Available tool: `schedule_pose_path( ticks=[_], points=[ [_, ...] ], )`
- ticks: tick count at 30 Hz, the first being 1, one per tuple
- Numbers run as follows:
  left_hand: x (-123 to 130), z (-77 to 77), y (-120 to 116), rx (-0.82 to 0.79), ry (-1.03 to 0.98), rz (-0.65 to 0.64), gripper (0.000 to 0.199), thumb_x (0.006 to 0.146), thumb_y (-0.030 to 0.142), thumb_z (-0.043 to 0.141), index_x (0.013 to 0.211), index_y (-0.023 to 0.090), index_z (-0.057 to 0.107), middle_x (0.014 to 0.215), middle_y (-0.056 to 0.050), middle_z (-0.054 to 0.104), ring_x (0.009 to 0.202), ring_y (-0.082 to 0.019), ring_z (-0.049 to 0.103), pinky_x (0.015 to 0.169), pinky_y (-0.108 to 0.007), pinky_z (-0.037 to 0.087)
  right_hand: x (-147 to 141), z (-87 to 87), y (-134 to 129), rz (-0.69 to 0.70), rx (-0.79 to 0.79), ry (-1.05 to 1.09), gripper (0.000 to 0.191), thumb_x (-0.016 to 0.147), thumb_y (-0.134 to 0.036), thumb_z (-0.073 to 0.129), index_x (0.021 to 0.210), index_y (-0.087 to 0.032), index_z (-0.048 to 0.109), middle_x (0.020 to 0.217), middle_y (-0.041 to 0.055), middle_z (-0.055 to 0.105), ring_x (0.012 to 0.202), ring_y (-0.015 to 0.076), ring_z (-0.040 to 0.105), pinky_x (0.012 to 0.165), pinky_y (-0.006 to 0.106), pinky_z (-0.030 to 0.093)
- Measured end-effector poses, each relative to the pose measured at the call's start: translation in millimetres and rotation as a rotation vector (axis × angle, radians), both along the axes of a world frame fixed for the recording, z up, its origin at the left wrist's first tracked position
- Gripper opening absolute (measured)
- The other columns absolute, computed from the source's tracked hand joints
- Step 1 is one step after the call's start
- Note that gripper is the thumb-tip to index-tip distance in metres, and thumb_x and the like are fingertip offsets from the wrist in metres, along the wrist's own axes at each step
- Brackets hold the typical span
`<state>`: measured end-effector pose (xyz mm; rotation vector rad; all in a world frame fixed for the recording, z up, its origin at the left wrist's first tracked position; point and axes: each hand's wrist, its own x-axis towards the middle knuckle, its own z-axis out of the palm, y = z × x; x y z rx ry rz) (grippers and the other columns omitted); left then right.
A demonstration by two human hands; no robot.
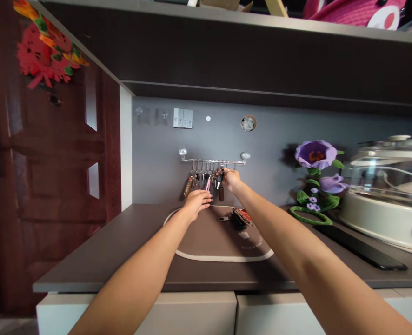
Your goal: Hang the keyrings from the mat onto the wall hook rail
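A metal hook rail (213, 161) is fixed to the grey back wall, with several keys (202, 176) hanging from it. My right hand (231, 179) is at the rail's right part, its fingers closed on a key ring that carries a dark fob (221, 193). Just below the hanging keys, my left hand (198, 203) has its fingers stretched out beside a pink strap (208, 183); nothing shows in its grasp. Another bunch of keys (240, 218) lies on the brown mat (206, 237) beneath the hands.
To the right stand a purple flower decoration (315, 156) and a white appliance with a clear lid (383, 209). A black phone (362, 246) lies in front of them. An overhead shelf (244, 60) spans the top; a dark red door (59, 195) is at the left.
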<state>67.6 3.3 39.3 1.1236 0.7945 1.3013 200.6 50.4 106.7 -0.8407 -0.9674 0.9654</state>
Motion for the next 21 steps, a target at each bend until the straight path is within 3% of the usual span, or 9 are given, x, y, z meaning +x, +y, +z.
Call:
schedule_pose_path(
  ticks=[12, 21],
  points=[
    [-1, -2.2, 1, 0.008, 0.009, -0.019, 0.01, 0.071, 0.016, 0.056, 0.08, 0.013, 0.058, 0.086, -0.009, 0.064, 0.066, -0.01, 0.059, 0.066, -0.025, 0.048, -2, -1.2, 18, -0.119, -0.101, 0.046, 0.016, 0.08, -0.014, 0.045, 0.064, -0.016, 0.044, 0.044, -0.0046, 0.048, 0.039, 0.0061, 0.045, 0.043, 0.019, 0.045],
    [-2, -2.4, 0, 0.0, 0.045, -0.025, 0.01, 0.07, 0.016, 0.056, 0.08, 0.012, 0.058, 0.085, -0.009, 0.063, 0.064, -0.01, 0.059, 0.065, -0.024, 0.048, 3, -11.7, 23, -0.098, -0.148, 0.004, 0.014, 0.081, -0.016, 0.045, 0.067, -0.016, 0.045, 0.044, -0.0054, 0.047, 0.04, 0.0057, 0.045, 0.044, 0.019, 0.046]
  ],
)
